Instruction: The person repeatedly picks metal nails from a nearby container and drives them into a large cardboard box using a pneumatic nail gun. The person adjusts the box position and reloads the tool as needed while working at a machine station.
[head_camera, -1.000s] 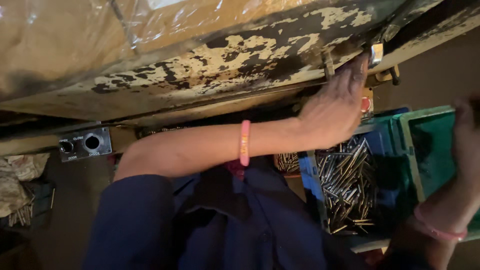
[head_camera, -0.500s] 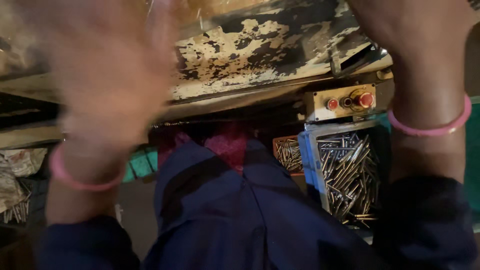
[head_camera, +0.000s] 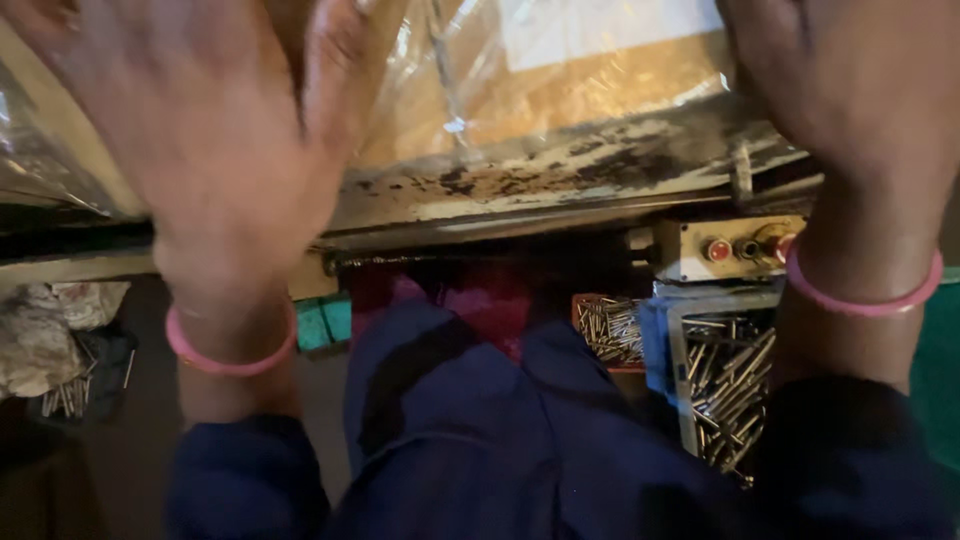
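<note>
Left hand (head_camera: 215, 150) blurred, fingers spread, grip empty, over plastic-wrapped sheet (head_camera: 560, 90) on worn surface (head_camera: 560, 185). Right hand (head_camera: 860, 110) at sheet's right edge; grip state indeterminate.

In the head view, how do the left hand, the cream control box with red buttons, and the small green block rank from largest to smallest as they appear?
1. left hand, largest, though it is blurred and near the camera, which enlarges it.
2. control box.
3. green block, smallest, partly hidden.

Your left hand (head_camera: 215, 150) and right hand (head_camera: 850, 100) flank the bench edge (head_camera: 560, 190), above a bin of metal pins (head_camera: 725, 385) to your right.
</note>
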